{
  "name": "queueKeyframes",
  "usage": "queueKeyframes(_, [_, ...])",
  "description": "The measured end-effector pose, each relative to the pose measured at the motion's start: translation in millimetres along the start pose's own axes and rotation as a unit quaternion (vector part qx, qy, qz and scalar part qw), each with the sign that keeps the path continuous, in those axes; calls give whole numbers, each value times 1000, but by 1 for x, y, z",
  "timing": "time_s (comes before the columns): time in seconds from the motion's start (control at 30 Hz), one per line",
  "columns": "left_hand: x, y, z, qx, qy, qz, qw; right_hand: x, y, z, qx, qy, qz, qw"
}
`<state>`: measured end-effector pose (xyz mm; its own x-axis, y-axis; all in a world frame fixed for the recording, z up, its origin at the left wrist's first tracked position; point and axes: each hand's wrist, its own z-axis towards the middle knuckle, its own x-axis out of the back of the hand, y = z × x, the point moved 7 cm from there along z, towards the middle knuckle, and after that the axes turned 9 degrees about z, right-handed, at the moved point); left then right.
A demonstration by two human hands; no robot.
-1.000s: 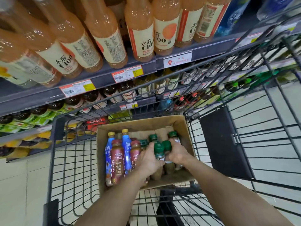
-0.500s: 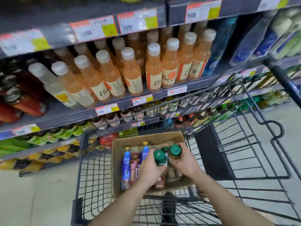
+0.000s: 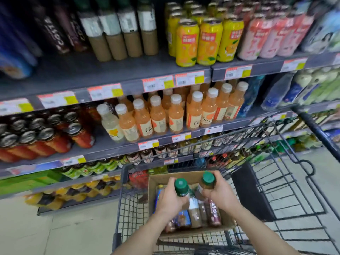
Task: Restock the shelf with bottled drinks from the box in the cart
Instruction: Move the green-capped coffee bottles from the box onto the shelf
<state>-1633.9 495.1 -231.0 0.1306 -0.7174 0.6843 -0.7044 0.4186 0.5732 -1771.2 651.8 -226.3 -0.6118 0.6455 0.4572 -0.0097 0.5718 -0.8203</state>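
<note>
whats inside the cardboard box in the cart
Bottled drinks: a maroon-labelled bottle, a brown milky bottle and a blue-labelled bottle. The left hand and right hand, gripping two green-capped bottles, cover the rest.

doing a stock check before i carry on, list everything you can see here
left green-capped plastic bottle: one, held over the box
right green-capped plastic bottle: one, held over the box
brown cardboard box: one, in the cart
loose bottles: several, brown, maroon and blue, in the box
black wire shopping cart: one, before the shelves
white-capped orange juice bottles: many, second shelf
yellow cans: many, top shelf
pink cans: several, right of the yellow cans
tan white-labelled bottles: four in front, top shelf
red dark-capped bottles: many, second shelf, left
price tags: several, white, red and yellow, shelf edges
left hand: grips one bottle
right hand: grips the other
</note>
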Motion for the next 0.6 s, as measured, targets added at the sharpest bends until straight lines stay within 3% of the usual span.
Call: queueKeyframes(0.6, [251,0,-52,-137,142,-25,980,-23,-282,-47,162,21,55,985])
